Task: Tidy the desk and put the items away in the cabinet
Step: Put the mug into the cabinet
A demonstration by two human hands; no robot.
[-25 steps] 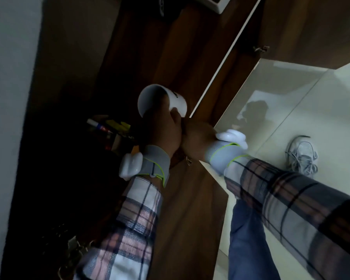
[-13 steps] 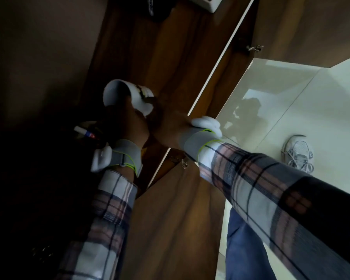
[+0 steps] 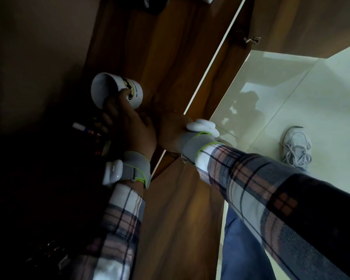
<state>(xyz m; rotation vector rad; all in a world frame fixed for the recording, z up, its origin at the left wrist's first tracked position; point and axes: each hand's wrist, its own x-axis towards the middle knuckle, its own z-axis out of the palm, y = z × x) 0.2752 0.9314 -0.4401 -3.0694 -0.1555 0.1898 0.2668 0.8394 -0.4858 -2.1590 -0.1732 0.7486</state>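
A white mug (image 3: 117, 88) with a yellow-and-black logo is gripped by the left hand (image 3: 129, 128) left of centre in the frame, tilted so its open mouth is seen. The thumb is pressed on the printed side and the other fingers are curled at the rim, so the mug sits just above that hand, at the dark cabinet opening. The right hand (image 3: 171, 131) is parked right beside the left one, at the pale edge of the wooden cabinet door (image 3: 180, 219). Its fingers are hidden though, so open or closed can't really be told. A white marker (image 3: 82, 128) is just made out in the shadow left of the left hand. A white sneaker (image 3: 296, 147) is seen on the cream floor tiles (image 3: 321, 81) at right.
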